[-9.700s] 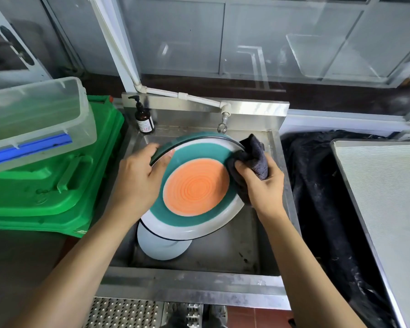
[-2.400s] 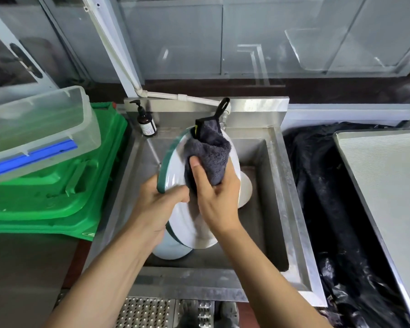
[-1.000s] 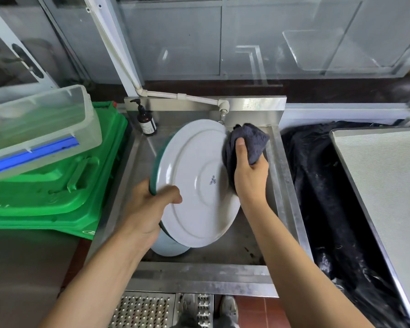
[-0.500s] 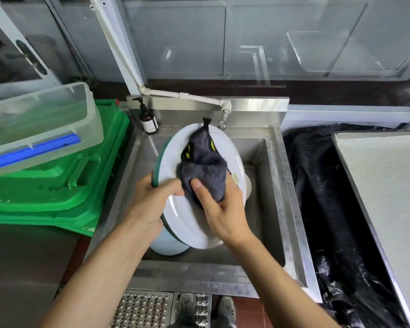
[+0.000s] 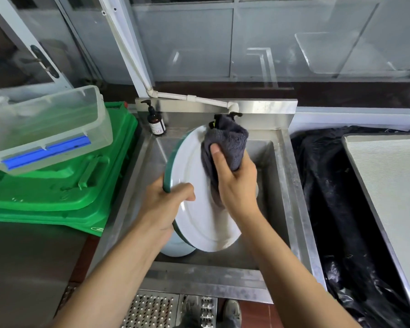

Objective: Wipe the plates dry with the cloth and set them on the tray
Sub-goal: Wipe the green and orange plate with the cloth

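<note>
My left hand [image 5: 168, 204] grips plate [image 5: 194, 185] rim at frame centre (underside facing me); right hand [image 5: 234, 183] clutches cloth [image 5: 225, 145], pressed on upper plate.

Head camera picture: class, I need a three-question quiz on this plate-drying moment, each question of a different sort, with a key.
1. True or false: the white underside of the plate faces the camera.
2. Which hand holds the cloth? A) left B) right
3. Fill in: the soap bottle stands at the sink's back ____ corner.

Key: 1 true. 2 B, the right hand; the left hand grips the rim. 3 left.
</note>
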{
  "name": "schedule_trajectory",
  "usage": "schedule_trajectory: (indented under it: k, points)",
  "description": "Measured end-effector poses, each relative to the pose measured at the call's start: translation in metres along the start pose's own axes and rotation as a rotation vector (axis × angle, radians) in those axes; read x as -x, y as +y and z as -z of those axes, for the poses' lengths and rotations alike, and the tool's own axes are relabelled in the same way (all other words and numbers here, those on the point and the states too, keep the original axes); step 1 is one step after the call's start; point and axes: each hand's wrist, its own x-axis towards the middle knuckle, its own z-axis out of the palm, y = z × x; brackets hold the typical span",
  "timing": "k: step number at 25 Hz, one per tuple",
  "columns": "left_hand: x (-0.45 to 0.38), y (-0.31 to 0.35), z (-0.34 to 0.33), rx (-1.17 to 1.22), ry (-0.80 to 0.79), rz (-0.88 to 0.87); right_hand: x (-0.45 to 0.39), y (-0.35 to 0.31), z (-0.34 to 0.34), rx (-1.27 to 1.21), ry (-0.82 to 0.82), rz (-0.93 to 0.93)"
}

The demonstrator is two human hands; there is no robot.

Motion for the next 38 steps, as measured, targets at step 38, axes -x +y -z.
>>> schedule_trajectory:
  k: [38]
  points:
    - [-0.021, 0.007, 0.011, 0.252, 0.109, -0.032, 0.125, 0.042, -0.011, -0.063, 0.096, -0.106]
